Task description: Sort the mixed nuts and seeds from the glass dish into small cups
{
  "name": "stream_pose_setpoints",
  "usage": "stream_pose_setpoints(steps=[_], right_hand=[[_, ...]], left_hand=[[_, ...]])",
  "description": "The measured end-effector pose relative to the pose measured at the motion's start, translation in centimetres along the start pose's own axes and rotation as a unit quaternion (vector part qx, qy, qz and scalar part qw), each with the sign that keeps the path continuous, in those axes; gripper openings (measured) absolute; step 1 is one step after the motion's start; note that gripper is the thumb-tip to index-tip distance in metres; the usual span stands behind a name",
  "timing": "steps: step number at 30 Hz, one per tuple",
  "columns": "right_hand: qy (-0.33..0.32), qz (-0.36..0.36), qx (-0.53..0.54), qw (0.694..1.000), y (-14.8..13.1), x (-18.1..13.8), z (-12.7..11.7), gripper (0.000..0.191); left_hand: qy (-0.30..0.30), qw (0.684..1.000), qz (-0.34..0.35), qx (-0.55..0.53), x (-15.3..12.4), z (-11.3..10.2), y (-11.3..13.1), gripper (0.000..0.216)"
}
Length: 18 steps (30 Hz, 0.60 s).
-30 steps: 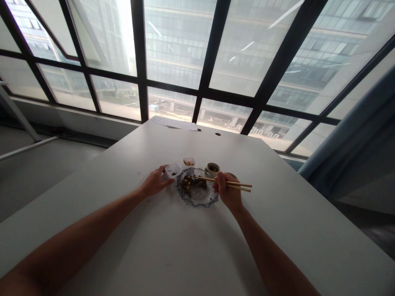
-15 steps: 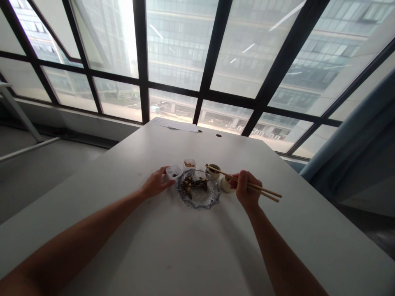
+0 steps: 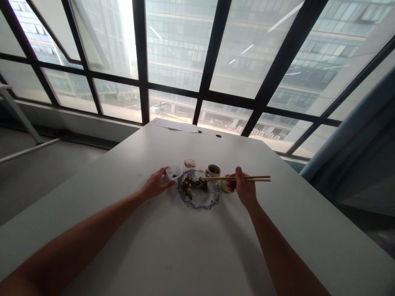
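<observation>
A clear glass plate [image 3: 203, 199] with a heap of dark mixed bits [image 3: 191, 185] lies on the white table [image 3: 185, 246]. My right hand [image 3: 243, 189] is closed on a pair of wooden chopsticks [image 3: 234, 179], held level with the tips over the plate's far edge. My left hand [image 3: 156, 184] rests on the table, its fingers against a small white square cup [image 3: 173, 172]. Behind the plate stand a second white square cup [image 3: 189, 164] and a round cup [image 3: 213, 169]. Another round cup [image 3: 225, 187] is partly hidden by my right hand.
A sheet of paper [image 3: 177, 124] lies at the table's far edge, near two round holes [image 3: 218, 135]. Tall black-framed windows stand behind. A blue curtain [image 3: 354, 139] hangs at the right. Floor and a white table leg show at the left.
My right hand swung the chopsticks from the plate to the round cup behind it, then back level over the plate's far edge. My left hand stayed at the white cup.
</observation>
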State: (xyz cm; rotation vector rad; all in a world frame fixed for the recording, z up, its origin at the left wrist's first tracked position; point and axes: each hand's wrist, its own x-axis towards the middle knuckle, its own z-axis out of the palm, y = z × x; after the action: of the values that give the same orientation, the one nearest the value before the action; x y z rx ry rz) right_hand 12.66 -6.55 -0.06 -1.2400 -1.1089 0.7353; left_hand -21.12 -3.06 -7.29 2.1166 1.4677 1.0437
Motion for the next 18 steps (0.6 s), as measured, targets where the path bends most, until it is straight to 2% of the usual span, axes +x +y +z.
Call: stream_pose_setpoints(steps=[9,18], right_hand=[[-0.082,-0.078,-0.091,0.989,-0.1,-1.1,0.3,0.062],[-0.062,-0.072,-0.086,0.992,-0.8,-1.4,0.6,0.066]], left_hand=[[-0.005,1.000,0.004,0.008,0.0,-0.1,0.0,0.068],[-0.006,1.000,0.004,0.005,0.1,-0.1,0.1,0.070]])
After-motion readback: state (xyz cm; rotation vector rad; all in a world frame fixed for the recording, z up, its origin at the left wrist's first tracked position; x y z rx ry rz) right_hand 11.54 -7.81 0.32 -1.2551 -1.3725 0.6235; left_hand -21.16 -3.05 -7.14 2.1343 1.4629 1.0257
